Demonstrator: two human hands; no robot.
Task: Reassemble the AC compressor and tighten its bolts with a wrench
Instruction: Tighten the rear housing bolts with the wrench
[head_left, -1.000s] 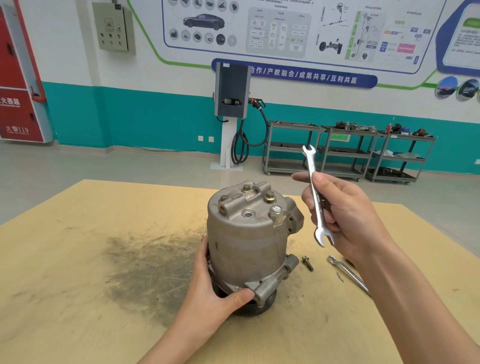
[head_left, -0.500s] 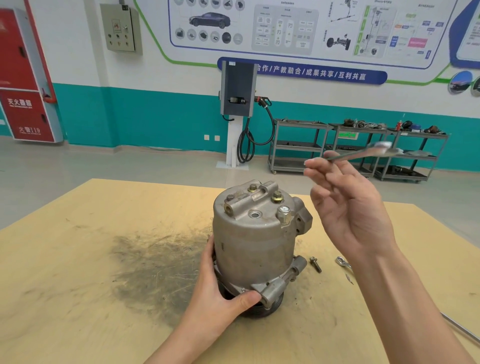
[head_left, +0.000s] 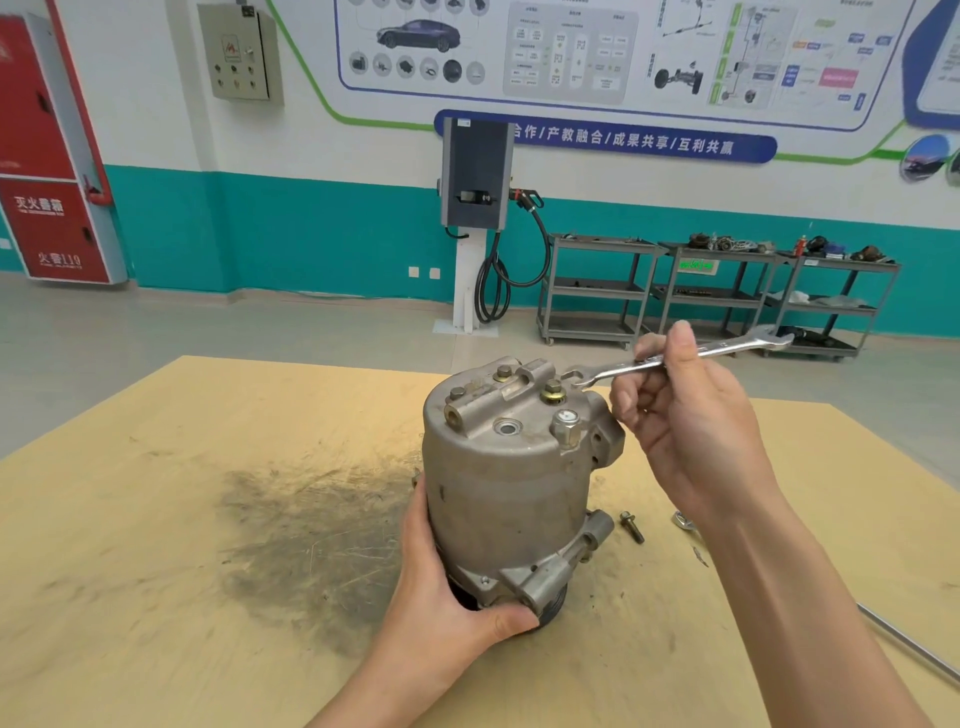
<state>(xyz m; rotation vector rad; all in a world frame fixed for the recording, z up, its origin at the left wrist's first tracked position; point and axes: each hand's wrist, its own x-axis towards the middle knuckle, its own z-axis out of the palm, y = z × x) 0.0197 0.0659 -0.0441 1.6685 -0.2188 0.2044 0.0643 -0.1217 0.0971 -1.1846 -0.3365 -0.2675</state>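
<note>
The grey AC compressor (head_left: 511, 478) stands upright on the wooden table (head_left: 156, 545). My left hand (head_left: 452, 587) grips its lower left side near the base. My right hand (head_left: 691, 431) pinches a silver open-end wrench (head_left: 675, 358) by the middle of its shaft, holding it nearly level. The wrench's near jaw sits just right of the brass-washered bolt (head_left: 553, 389) on the compressor's top, apart from it. Two more bolts (head_left: 505, 372) and a capped fitting (head_left: 566, 423) show on the top face.
A loose bolt (head_left: 632, 527) lies on the table right of the compressor. Part of a second wrench (head_left: 681, 521) shows behind my right forearm, and a metal rod (head_left: 914, 647) lies at the right edge. A dark grease smear (head_left: 311, 530) covers the table's middle.
My right hand turned the wrench from upright to nearly level and lowered its jaw toward the top right bolt. The left hand kept its grip on the compressor.
</note>
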